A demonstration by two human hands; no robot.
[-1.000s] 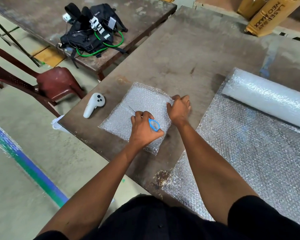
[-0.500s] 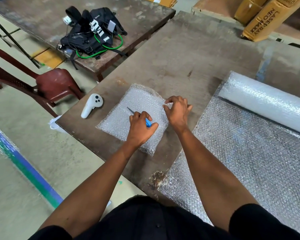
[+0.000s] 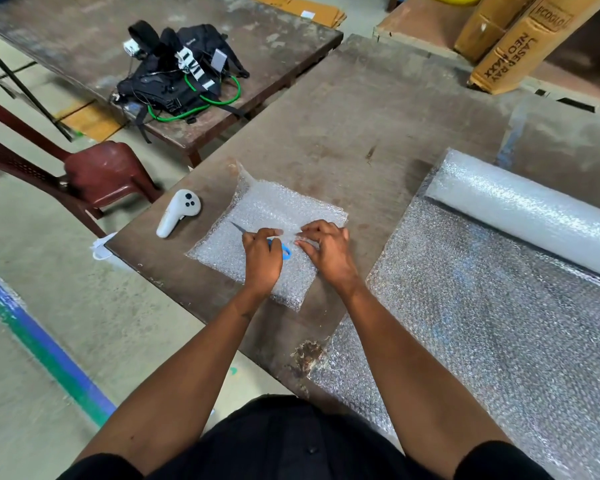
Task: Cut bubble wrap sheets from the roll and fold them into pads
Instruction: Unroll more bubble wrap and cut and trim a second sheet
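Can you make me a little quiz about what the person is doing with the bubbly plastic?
1. True or false: the left hand holds blue-handled scissors.
2. Which lies on the table just left of the folded bubble wrap pad? A) a white controller B) a cup C) a hammer
3. Fill in: the right hand pinches the ____ of bubble wrap.

Key: 1. True. 2. A. 3. pad. The bubble wrap roll sits apart, to the right.
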